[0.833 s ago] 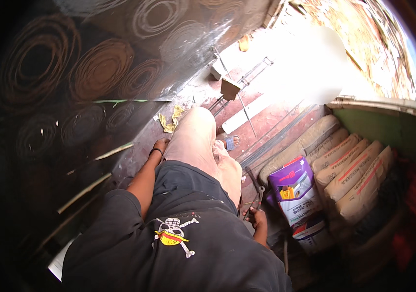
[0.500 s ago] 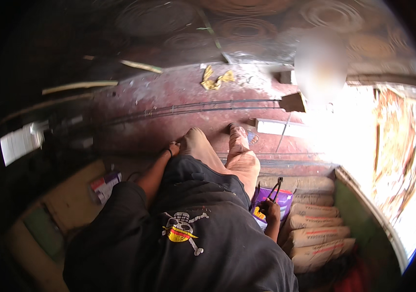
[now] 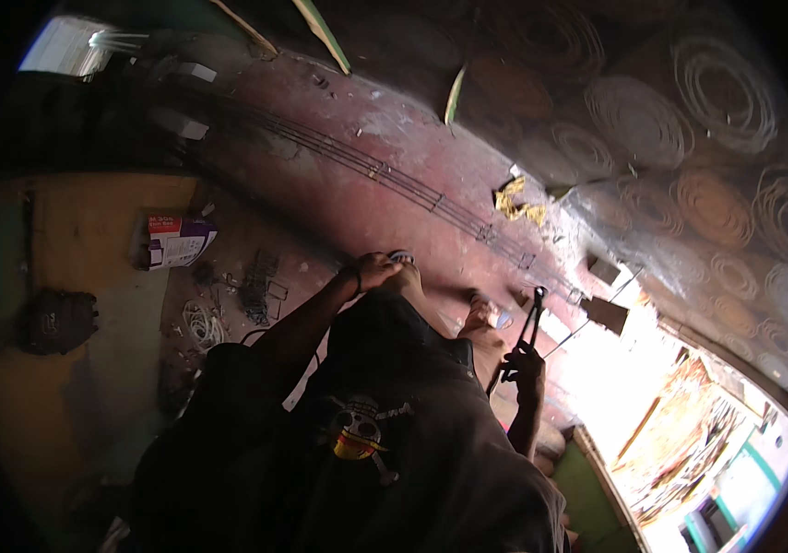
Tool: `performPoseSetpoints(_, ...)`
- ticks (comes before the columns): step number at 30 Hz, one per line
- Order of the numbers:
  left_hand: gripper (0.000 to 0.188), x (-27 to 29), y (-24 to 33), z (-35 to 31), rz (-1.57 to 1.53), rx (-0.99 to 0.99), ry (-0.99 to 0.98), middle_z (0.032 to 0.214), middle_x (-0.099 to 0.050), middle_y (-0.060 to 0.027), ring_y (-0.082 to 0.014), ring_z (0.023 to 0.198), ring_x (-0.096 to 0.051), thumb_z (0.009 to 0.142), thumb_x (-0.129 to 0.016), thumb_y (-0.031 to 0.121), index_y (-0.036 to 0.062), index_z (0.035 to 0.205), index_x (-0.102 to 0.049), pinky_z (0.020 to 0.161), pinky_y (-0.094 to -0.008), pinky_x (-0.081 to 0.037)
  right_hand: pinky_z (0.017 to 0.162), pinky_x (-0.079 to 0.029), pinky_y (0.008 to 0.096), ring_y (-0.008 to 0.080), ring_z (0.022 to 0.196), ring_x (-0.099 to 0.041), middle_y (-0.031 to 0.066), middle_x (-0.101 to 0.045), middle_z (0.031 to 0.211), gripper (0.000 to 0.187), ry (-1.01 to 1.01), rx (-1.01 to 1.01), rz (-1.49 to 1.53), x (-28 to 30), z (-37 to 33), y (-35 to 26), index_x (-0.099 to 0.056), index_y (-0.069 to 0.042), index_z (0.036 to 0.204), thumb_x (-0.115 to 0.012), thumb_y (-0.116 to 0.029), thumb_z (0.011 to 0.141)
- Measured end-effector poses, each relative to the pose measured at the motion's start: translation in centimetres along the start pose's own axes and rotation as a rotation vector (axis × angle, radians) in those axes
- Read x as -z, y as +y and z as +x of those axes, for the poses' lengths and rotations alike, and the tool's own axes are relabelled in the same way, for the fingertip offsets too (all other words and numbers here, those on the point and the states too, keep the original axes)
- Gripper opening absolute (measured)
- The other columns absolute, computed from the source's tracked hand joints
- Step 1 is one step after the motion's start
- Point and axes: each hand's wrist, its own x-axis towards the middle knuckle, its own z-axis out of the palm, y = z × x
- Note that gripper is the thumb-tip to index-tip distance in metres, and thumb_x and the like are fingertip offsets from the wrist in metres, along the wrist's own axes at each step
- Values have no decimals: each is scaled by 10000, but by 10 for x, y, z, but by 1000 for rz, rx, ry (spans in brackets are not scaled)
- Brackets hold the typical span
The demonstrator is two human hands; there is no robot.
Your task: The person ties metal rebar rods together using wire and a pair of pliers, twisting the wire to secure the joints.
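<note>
My left hand point(image 3: 376, 269) rests on my bent knee, holding nothing I can see; its fingers lie along the knee and are partly dark. A dark band circles that wrist. My right hand point(image 3: 525, 365) is closed around the handles of long black pincers point(image 3: 532, 318), beside my other leg. The pincers' head points up and away from me, with nothing visible in the jaws. Long thin steel rods tied into a narrow frame point(image 3: 394, 180) lie across the red floor point(image 3: 338, 198) beyond my feet.
Coiled white cable point(image 3: 202, 323) and dark wire pieces point(image 3: 260, 286) lie on the left. A purple-and-white box point(image 3: 177, 241) and a dark bag point(image 3: 57, 322) are at far left. Crumpled yellow material point(image 3: 518, 203) lies ahead. A green panel point(image 3: 597, 493) stands beside the bright opening at right.
The view has turned, so the rods now slant down to the right. My right hand has lifted the pincers forward, away from the purple bag beside me. My left hand is now on top of the knee.
</note>
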Motion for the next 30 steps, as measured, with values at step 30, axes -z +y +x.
performPoseSetpoints(30, 276, 162, -117, -186, -2091, 47, 663, 645, -554, -77, -218, 533, -540, 903, -512, 306, 69, 763, -533, 511, -365, -475, 701, -548, 372, 249, 869, -650, 125, -634, 1033, 432, 174, -360, 170, -105, 43, 113, -509, -25, 1277, -543, -317, 961)
